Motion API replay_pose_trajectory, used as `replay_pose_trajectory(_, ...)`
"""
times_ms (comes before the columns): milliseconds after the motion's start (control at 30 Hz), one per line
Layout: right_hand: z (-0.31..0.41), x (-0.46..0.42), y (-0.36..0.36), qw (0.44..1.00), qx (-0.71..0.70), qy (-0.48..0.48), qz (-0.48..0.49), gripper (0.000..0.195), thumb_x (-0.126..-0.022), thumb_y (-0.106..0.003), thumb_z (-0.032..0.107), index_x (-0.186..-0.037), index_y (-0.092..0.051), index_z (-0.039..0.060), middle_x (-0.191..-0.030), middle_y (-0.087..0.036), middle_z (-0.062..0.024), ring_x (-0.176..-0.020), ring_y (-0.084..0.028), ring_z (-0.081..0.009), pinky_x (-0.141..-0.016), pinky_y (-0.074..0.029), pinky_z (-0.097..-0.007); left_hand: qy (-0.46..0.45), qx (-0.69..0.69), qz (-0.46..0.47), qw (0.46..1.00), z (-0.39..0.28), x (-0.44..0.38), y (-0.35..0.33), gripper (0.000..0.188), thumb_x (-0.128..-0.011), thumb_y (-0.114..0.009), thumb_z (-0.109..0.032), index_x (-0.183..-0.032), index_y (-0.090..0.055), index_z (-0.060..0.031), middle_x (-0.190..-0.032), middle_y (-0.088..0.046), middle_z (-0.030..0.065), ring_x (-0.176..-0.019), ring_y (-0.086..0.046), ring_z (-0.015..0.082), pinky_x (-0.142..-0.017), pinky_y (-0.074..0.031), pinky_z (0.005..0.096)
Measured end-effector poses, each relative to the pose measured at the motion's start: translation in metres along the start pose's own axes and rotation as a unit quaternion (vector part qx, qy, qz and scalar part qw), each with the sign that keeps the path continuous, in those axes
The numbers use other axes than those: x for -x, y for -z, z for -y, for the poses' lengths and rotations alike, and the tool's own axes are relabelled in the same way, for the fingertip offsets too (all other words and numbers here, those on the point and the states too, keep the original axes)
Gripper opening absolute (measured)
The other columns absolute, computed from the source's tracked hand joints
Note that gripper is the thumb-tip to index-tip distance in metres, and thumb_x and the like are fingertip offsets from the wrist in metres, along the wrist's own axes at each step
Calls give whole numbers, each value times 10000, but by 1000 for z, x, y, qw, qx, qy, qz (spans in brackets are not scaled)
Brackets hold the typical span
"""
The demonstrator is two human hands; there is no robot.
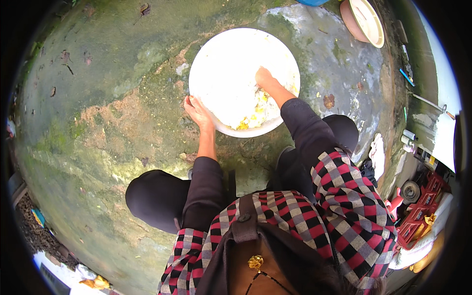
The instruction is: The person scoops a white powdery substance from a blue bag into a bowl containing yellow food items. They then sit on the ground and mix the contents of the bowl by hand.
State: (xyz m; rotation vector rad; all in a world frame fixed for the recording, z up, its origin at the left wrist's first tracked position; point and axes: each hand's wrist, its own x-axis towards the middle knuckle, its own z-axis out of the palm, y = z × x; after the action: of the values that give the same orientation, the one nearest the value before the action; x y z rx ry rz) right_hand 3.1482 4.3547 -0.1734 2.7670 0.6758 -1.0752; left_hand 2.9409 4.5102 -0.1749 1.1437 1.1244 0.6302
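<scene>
Before me on the ground stands a large round white basin, so brightly lit that much of its inside is washed out. Yellow and whitish crumbly bits lie in it along the near side and the right. My left hand is at the basin's near left rim, fingers apart, palm side against the outer edge. My right hand reaches inside, over the right part, with its fingers curled; glare hides the fingertips and whether anything is in them.
The ground is mossy concrete with dry leaves. A pale basin stands at the upper right, beside part of a blue container. Red plastic crates, a small wheel and bottles are along the wall at right. My knees flank the white basin's near side.
</scene>
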Motion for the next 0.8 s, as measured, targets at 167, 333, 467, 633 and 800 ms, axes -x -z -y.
replay_pose_trajectory(167,20,32,-18,988,42,96,-117,182,-649,-674,137,-772,-636,10,-851,-636,-171,-805,-615,-298,-734,-493,-358,-8,-41,-13,999,1,-4,13,525,-928,-433,-366,-1243,-362,48,-1207,-408,176,-1091,-448,265,-942,-355,347)
replay_pose_trajectory(333,8,44,-11,976,39,118,-178,240,-686,-614,127,-902,-616,24,-880,-629,-174,-807,-608,-314,-736,-478,-395,-36,-67,-33,997,2,-1,-1,437,-934,-441,-312,-1197,-403,35,-1117,-479,128,-997,-486,210,-882,-395,313)
replay_pose_trajectory(467,31,65,7,972,-193,28,-131,248,-725,-577,139,-945,-605,28,-918,-617,-193,-841,-597,-305,-717,-473,-391,-49,-74,-45,995,4,-5,13,432,-932,-444,-309,-1190,-411,36,-1112,-481,128,-990,-490,209,-881,-396,312)
replay_pose_trajectory(633,-3,55,5,940,-282,41,-185,289,-737,-598,161,-999,-588,40,-1010,-591,-204,-875,-576,-329,-741,-470,-385,-37,-63,-35,997,-6,4,-5,438,-931,-440,-319,-1185,-420,37,-1119,-483,140,-1000,-491,227,-887,-392,325)
replay_pose_trajectory(800,-3,57,45,939,-141,224,-219,360,-725,-639,200,-1034,-571,28,-1092,-565,-186,-889,-558,-371,-806,-453,-390,-34,-106,-50,993,-10,1,6,458,-929,-435,-337,-1195,-419,35,-1138,-480,159,-1032,-482,248,-906,-376,342)
